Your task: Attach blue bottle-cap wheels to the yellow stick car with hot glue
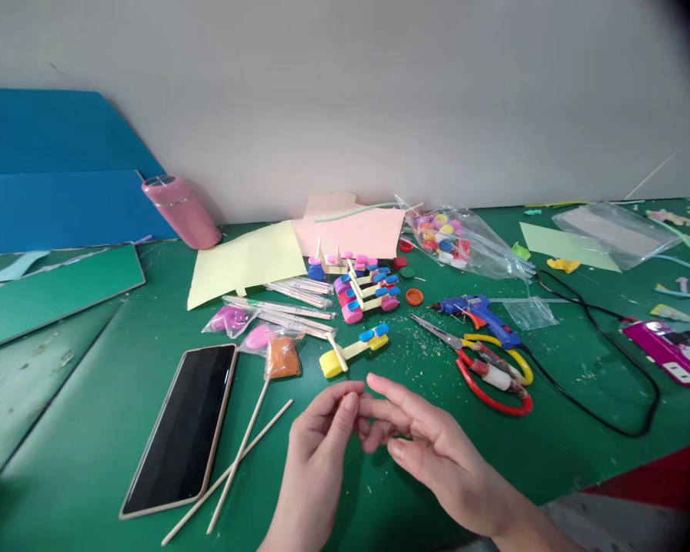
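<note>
The yellow-ended stick model (353, 351), topped with blue blocks, is placed near the middle of the tabletop (120, 330), just past the fingertips. The left hand (319, 452) is curled, thumb and fingertips brought together; whether a small piece is pinched there cannot be told. The right hand (437, 452) is loosely spread with nothing seen in its grasp, its fingers laid against those of the left.

The model could be knocked over or a block loosened if either hand were pushed toward the far edge, so little gap being left. Any small piece held could be lost among the scraps if the pinch were slackened. A burn could be caused if the nozzle of the glue gun (497, 328) were brushed; whether it is hot cannot be told. The gun could also be dragged by a snag on its black cord (638, 435), which is looped toward the right edge near the purple power strip (670, 353).

Rightward reach is hampered by the scissors (491, 373), laid close to the gun. On the left, the way is crossed by two wooden sticks (241, 451) and the phone (181, 429). Toward the far edge, more stick models (365, 291) are crowded together, backed by paper sheets (250, 264) and a bag of coloured pieces (444, 236)
</note>
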A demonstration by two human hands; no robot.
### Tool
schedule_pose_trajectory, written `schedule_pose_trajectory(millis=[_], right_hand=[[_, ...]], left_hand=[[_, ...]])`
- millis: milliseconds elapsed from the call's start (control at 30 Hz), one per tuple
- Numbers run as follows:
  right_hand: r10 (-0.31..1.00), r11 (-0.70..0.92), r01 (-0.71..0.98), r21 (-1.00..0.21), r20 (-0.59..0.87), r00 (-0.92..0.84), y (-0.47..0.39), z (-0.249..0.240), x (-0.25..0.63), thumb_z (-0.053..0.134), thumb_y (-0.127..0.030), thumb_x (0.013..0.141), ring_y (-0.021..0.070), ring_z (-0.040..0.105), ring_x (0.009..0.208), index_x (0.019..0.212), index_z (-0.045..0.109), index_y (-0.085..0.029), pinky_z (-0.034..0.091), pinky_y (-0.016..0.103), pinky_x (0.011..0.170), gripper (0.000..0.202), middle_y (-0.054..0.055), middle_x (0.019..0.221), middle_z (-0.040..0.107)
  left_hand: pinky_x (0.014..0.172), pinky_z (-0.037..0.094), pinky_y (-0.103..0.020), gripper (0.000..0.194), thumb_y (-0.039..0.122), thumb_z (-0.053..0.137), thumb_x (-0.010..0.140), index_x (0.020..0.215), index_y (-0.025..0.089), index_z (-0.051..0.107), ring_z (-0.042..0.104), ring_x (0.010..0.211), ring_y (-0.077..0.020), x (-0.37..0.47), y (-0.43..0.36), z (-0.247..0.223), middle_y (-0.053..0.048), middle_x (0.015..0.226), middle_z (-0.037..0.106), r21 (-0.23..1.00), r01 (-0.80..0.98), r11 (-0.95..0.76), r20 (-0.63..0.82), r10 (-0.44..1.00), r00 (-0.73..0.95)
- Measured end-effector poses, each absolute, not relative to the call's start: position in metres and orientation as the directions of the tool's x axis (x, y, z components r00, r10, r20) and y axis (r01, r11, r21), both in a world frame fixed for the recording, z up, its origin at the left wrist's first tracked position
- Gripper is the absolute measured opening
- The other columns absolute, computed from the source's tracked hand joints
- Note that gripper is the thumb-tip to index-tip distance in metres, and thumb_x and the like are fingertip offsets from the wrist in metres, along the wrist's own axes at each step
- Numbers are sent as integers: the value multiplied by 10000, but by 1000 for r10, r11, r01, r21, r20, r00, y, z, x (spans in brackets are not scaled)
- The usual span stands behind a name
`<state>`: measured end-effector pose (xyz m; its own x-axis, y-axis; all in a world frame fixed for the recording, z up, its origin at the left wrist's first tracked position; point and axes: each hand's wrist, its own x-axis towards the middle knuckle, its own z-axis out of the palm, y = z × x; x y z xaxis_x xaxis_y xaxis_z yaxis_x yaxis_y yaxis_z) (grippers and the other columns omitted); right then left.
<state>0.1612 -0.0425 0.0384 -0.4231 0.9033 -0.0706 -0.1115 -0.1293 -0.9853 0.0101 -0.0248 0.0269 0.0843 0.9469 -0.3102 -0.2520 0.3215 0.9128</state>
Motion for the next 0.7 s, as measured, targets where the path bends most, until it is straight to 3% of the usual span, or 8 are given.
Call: schedule_pose_trajectory(millis=[133,233,333,433,533,633,700], right_hand=[[947,-60,-16,-998,-52,-317,-43,38,164,415,-201,896,159,611,835,1251,446,-279,493,337,759,365,61,1058,639],[985,56,62,-997,45,-168,-42,36,164,425,-212,896,141,594,758,1177,503,-269,495,291,708,297,35,921,645],[975,222,221,-950,221,-27,-37,36,160,427,-178,883,173,562,913,1179,482,-277,466,320,796,317,46,1015,594],[916,382,448,-808,395,-69,-29,38,154,430,-180,858,236,448,1129,1261,398,-281,349,421,947,417,65,1216,491],[883,453,605,-655,422,-204,-23,37,148,417,-324,857,307,319,1247,1354,285,-267,120,536,1030,518,75,1323,412],[877,477,623,-620,377,-297,-26,35,139,312,-493,869,335,220,1303,1397,188,-259,-37,573,1027,591,73,1398,336],[880,475,579,-663,343,-329,-33,36,131,290,-579,846,329,188,1320,1393,175,-315,-64,559,1036,618,27,1436,284]], left_hand=[[627,459,-259,145,216,604,756,884,157,637,579,661,-130,9,-20,24,-34,751,649,652,-572,497,-501,849,167],[666,467,-288,151,187,542,782,885,146,646,592,676,-141,9,-20,25,-51,758,655,489,-654,577,-504,799,328],[740,472,-336,217,182,463,800,822,114,668,608,744,-173,15,-24,26,-86,803,671,400,-677,618,-458,774,436],[835,449,-367,223,150,469,767,810,118,685,611,848,-204,27,-31,28,-92,823,686,391,-671,630,-427,770,474],[890,421,-343,191,147,535,726,822,179,697,593,949,-215,39,-35,34,-54,877,693,434,-684,586,-381,807,450],[892,421,-378,201,250,515,746,741,206,711,558,1032,-251,46,-36,38,-59,925,687,442,-698,563,-334,826,454],[897,411,-395,344,379,434,785,818,189,719,513,1091,-264,49,-36,40,-91,978,662,480,-689,543,-333,839,430]])
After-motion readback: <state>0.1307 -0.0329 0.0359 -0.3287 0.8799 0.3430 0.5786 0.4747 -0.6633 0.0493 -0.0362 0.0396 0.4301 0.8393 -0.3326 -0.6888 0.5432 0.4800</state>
